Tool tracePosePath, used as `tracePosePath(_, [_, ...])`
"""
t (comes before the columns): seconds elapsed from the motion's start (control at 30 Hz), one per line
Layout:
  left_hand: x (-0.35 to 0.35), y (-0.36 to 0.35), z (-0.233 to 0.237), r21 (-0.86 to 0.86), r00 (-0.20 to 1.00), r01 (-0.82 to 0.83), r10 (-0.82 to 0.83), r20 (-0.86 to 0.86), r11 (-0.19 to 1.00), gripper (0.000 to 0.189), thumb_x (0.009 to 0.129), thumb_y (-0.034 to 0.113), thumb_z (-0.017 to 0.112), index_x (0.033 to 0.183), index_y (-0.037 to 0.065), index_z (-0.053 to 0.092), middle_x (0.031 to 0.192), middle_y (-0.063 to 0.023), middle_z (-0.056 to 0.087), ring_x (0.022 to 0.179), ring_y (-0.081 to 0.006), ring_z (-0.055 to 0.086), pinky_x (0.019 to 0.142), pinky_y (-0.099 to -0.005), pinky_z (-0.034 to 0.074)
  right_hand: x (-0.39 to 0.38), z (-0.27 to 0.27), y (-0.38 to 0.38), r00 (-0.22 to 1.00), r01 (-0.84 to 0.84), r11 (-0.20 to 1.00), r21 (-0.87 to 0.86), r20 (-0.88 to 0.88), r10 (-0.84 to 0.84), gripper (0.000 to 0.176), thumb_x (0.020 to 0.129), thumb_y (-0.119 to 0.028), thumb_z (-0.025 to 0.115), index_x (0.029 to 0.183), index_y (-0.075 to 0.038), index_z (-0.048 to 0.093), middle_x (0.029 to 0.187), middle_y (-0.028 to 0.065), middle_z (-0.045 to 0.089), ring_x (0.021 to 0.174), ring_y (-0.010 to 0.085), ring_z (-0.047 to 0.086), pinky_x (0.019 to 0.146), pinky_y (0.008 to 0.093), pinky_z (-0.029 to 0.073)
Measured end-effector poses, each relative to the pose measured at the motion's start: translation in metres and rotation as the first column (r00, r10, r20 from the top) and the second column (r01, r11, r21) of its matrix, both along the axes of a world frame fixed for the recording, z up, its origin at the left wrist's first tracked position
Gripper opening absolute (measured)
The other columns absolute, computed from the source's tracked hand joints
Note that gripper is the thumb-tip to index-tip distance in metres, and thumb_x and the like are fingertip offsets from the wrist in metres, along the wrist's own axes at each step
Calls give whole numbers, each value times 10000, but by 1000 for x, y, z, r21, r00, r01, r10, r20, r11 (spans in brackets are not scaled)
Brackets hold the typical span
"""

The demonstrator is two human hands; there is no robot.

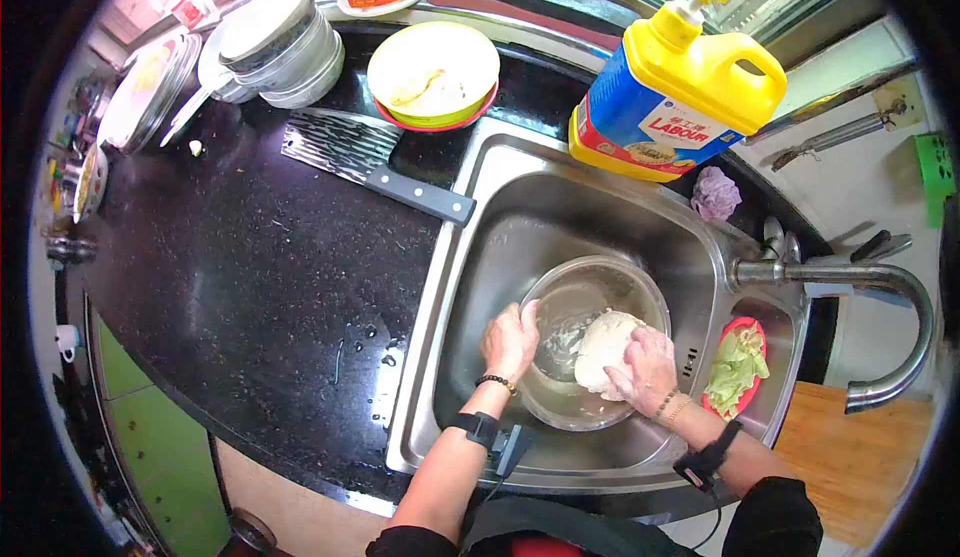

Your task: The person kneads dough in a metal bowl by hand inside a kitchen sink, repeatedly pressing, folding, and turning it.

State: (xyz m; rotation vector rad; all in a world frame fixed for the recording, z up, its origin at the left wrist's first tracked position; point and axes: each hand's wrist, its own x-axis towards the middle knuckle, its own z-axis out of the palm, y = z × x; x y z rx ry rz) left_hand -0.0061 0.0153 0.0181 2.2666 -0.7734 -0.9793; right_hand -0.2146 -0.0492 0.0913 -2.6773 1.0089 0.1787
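Head view, sink station. Pale dough lump (603, 354): in a round bowl (568, 304), set in the large compartment of the steel sink (600, 207). Left hand (510, 343): at the bowl's left rim; fingers partly hidden, so whether they close on it cannot be told. Right hand (648, 372): apart from the left, clasped over the dough's right side. Hazards, judged: bowl may skid on smooth steel under one-sided pressure; tacky dough may cling to fingers. Cleaver (352, 156): on black countertop (250, 247), handle end over sink edge; a knock could tip it in.
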Motion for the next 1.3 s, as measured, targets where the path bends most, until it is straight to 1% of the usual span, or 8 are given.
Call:
tracePosePath(0.17, [0,-1,3,-7,1000,11,-11,13,1000,432,861,426,445,762,27,581,748,-209,607,738,-398,581,645,-468,452,6,-25,10,996,-84,995,-59,35,86,349,712,-298,607,947,-50,540,1151,182,466,1124,337,405,911,471,307])
tracePosePath(0.43, [-2,1,-2,-24,1000,8,-8,-2,1000,440,861,427,445,769,23,590,754,-228,603,747,-401,583,643,-476,453,17,-45,11,992,-124,985,-117,-30,122,194,691,-194,581,823,-53,566,963,120,534,998,286,474,890,463,330])
tracePosePath(0.57, [0,0,2,0,1000,-12,12,-10,1000,451,857,442,443,783,24,594,769,-226,608,763,-407,583,662,-487,452,65,-42,-13,922,-154,985,83,-346,173,161,702,-162,554,825,-60,572,919,118,546,961,282,486,871,451,348])
tracePosePath(0.63, [-2,1,-2,2,1000,-18,18,-13,1000,455,855,448,441,791,25,595,782,-227,609,774,-414,580,671,-490,453,78,-63,-18,882,-228,974,7,-423,209,206,773,-211,495,884,-93,622,941,97,582,982,260,497,857,413,329])
tracePosePath(0.73, [1,-1,1,34,997,-16,19,-70,999,454,853,446,441,812,22,596,799,-232,609,798,-421,576,687,-499,451,99,-100,-19,537,-171,982,77,-829,158,301,833,-265,470,1048,-128,630,1087,69,584,1063,223,479,852,399,329])
tracePosePath(1.1, [-3,0,-2,37,999,-12,14,-49,999,440,856,430,446,800,17,590,791,-235,607,777,-420,579,680,-496,451,93,-112,40,581,-255,959,121,-774,252,275,834,-244,464,1013,-137,643,1047,64,606,1045,221,515,825,393,386])
tracePosePath(1.17, [-1,-2,-1,23,999,-5,6,-42,1000,443,856,431,446,798,16,588,791,-230,609,773,-418,579,679,-496,450,92,-112,59,620,-177,901,397,-666,415,266,822,-226,471,987,-111,645,1039,79,604,1034,228,522,775,382,430])
tracePosePath(1.3, [-1,-1,0,42,999,-8,9,-31,999,441,857,431,445,798,19,588,789,-224,610,772,-416,579,682,-496,448,90,-101,38,735,-74,905,418,-591,333,246,817,-212,478,931,-81,653,990,110,616,971,252,564,744,369,456])
